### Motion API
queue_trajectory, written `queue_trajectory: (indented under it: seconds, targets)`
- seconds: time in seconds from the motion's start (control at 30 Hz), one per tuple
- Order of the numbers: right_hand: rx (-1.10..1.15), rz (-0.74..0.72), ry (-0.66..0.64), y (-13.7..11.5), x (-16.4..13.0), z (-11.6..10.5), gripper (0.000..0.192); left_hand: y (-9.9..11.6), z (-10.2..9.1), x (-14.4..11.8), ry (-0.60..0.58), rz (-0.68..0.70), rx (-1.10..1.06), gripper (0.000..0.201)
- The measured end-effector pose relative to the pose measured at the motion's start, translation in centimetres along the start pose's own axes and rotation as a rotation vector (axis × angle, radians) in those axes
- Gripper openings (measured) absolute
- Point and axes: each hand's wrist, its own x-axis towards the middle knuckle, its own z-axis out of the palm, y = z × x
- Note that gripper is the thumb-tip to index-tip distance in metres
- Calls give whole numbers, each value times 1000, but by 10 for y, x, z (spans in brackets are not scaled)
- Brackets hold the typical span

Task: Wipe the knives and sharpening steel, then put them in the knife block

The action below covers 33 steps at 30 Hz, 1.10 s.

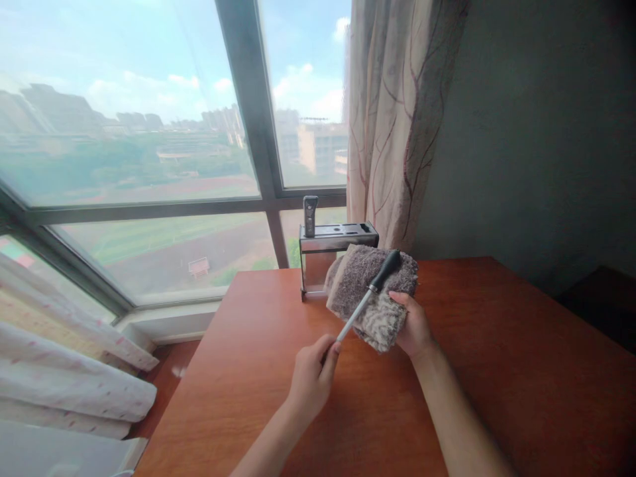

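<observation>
My right hand holds a folded grey-brown fluffy cloth up above the table. Across the cloth lies a sharpening steel, a thin silver rod with a black handle pointing up and to the right. My left hand pinches the rod's lower tip. Behind the cloth stands a metal knife holder with one grey-handled knife upright in a slot.
The reddish wooden table runs from the window to the front. A big window with a dark frame fills the left. A patterned curtain hangs behind the holder. White bedding lies lower left.
</observation>
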Motion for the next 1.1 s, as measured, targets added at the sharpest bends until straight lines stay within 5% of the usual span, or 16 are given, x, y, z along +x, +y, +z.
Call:
queue_trajectory:
  seconds: [0.23,0.43,0.8,1.1]
  targets:
    - [42,-162,81,-6,-1,0,26,-10,4,3,-153,-165,-293,45]
    - [145,-319,172,-23,-3,-10,26,-12,9,1,-211,-205,-280,45]
    - [16,-144,46,6,-2,3,17,-11,9,2,-80,-162,-269,41]
    - [39,-173,109,-8,-3,-7,22,-8,-1,5,-44,-72,-133,27]
